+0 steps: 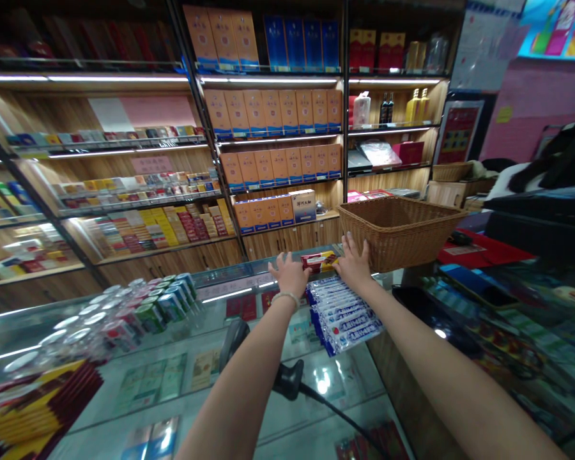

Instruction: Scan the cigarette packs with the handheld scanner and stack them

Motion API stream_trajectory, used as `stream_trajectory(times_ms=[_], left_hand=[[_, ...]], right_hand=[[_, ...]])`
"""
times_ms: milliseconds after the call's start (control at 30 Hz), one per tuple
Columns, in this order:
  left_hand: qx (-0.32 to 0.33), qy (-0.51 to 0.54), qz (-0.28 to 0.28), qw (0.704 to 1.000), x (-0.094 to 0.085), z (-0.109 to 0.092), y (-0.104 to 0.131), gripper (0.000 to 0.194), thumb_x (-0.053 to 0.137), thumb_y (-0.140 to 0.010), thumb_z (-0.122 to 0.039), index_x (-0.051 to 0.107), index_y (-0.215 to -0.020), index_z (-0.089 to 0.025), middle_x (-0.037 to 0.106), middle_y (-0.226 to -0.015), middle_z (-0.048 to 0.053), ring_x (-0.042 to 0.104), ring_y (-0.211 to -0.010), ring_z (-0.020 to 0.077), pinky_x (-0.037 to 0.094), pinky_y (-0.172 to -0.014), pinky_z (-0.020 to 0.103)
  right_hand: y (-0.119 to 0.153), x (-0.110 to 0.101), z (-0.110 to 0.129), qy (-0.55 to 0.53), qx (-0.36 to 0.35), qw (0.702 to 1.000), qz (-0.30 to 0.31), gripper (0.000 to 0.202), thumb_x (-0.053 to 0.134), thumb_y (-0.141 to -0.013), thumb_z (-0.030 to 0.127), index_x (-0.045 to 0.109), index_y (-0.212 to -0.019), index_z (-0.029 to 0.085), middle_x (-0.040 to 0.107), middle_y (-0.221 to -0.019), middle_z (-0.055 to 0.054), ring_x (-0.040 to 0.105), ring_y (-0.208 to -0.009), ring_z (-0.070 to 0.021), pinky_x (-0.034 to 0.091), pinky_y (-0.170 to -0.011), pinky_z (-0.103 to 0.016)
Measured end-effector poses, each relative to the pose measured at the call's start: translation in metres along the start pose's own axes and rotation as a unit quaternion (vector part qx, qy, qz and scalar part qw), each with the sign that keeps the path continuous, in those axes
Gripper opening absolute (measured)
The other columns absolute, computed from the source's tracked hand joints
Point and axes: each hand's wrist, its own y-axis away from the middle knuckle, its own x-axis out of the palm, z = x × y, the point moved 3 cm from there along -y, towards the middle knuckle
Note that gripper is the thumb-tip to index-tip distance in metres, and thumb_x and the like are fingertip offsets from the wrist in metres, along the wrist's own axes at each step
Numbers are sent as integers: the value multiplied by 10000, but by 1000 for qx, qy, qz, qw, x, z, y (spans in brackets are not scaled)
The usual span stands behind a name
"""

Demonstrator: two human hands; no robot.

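Note:
A red-and-yellow snack packet (320,260) lies at the far end of a row of blue-and-white packets (342,313) on the glass counter. My left hand (290,278), with a bracelet at the wrist, is at the packet's left end with its fingers spread. At the right end is my right hand (355,263), fingers apart, close to the wall of a wicker basket (402,239). Whether either hand touches the packet is hard to tell. Under my left forearm, partly hidden, lies a black handheld scanner (287,378) with a cable.
Clear-lidded containers (79,335) and small green cartons (165,300) stand in rows on the left of the glass counter (239,421). Stacked red-and-yellow packets (38,409) fill the near left corner. Shelves with orange boxes (280,112) rise behind. A black monitor (551,217) stands at right.

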Motion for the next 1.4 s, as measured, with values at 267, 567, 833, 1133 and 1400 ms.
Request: stream_trajectory(times_ms=[267,567,833,1133,1400], left_hand=[[-10,10,-18,1000,-6,1,4,255,633,-940,-451,831,-1017,-310,501,-1630,53,317,-1542,347,250,-1220,680],[-31,26,-68,997,-33,8,8,274,651,-932,-461,815,-1094,-313,446,-1665,62,280,-1572,353,256,-1236,649],[-13,45,-167,985,-82,31,26,359,577,-983,-478,742,-1270,-340,295,-1742,28,208,-1612,310,214,-1271,608],[-18,49,-189,981,-129,71,55,398,554,-999,-479,717,-1331,-330,256,-1753,23,187,-1623,311,180,-1287,581],[-26,53,-206,977,-155,112,84,399,555,-998,-466,714,-1338,-331,261,-1750,8,177,-1626,323,152,-1301,578]], right_hand=[[0,2,1,-48,35,998,-10,258,617,-973,320,812,-1006,154,326,-1701,-217,135,-1630,-343,107,-1233,-705],[1,-24,13,-69,23,992,-105,264,585,-993,296,770,-1138,177,294,-1721,-185,145,-1631,-351,79,-1257,-676],[7,-65,39,-105,22,969,-222,368,499,-1040,370,748,-1249,199,348,-1701,-159,240,-1607,-326,102,-1259,-626],[16,-108,88,-129,19,952,-277,403,442,-1069,401,753,-1235,207,398,-1680,-145,273,-1595,-288,121,-1267,-584],[29,-118,136,-160,32,952,-258,399,443,-1055,411,752,-1239,239,365,-1702,-114,263,-1592,-313,123,-1250,-621]])
